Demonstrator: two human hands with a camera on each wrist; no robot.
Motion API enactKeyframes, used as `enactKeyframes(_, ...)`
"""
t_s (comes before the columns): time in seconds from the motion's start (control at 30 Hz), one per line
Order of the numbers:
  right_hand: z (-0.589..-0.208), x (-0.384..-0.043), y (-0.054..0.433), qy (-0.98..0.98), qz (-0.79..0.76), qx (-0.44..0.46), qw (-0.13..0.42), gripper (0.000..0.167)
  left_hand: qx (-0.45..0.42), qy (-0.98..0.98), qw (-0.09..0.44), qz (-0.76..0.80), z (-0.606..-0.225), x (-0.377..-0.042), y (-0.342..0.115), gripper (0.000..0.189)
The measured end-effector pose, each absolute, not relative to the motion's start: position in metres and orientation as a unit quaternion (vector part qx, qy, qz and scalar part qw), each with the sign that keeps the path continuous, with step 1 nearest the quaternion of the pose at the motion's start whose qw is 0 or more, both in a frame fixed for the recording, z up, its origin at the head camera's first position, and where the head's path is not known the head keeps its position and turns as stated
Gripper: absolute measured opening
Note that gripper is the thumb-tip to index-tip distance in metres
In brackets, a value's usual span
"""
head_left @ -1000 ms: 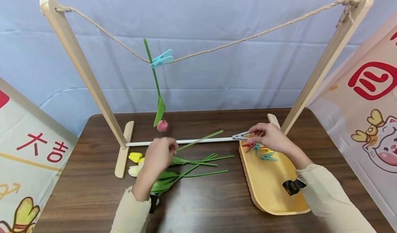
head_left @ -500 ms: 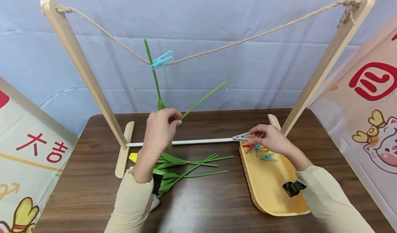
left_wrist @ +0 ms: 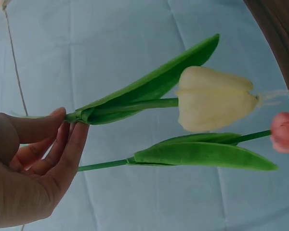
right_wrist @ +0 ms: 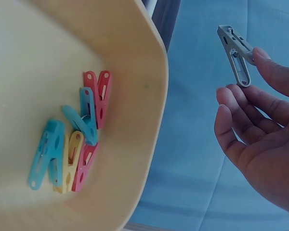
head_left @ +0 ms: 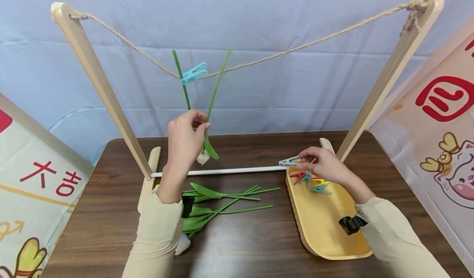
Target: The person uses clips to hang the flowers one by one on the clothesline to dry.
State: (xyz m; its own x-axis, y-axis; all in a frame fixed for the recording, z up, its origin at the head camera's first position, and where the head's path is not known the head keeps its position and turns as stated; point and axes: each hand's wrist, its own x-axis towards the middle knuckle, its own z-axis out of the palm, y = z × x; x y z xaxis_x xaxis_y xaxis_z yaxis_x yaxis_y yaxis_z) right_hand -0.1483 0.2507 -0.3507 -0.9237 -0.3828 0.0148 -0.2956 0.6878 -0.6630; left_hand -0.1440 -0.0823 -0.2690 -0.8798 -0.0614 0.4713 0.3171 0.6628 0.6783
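Observation:
My left hand pinches a cream tulip by its green stem, near the leaf base. Its bloom hangs down and its stem end reaches up in front of the rope. Beside it a pink tulip hangs upside down, clipped to the rope by a light blue clothespin; the left hand hides its bloom in the head view. Over the tray's back edge my right hand holds a grey clothespin between thumb and fingers, its handles slightly apart.
Several tulips lie on the brown table, partly behind my left arm. A yellow tray at right holds red, blue and yellow clothespins. Two wooden posts carry the rope, with a white rod low between them.
My left hand has lifted the cream tulip off the table up toward the rope, and its stem has swung from slanting right to nearly upright. The right hand stays put with the grey clothespin.

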Motion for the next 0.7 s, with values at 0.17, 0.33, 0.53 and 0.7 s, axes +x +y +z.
enactKeyframes(0.17,-0.346,-0.152,0.249,0.918,-0.341,-0.196,0.055,0.023,-0.056,-0.881,0.233,-0.409,-0.265,-0.15,-0.084,0.006)
enactKeyframes(0.33,-0.336,-0.157,0.241,0.92,-0.33,-0.209,0.044,0.021,-0.05,-0.879,0.231,-0.414,-0.264,-0.152,-0.085,0.007)
enactKeyframes(0.53,-0.311,-0.166,0.22,0.923,-0.311,-0.223,0.024,0.02,-0.046,-0.877,0.231,-0.419,-0.264,-0.153,-0.086,0.007)
enactKeyframes(0.7,-0.284,-0.175,0.197,0.918,-0.31,-0.247,0.002,0.018,-0.042,-0.876,0.227,-0.424,-0.266,-0.153,-0.086,0.008)
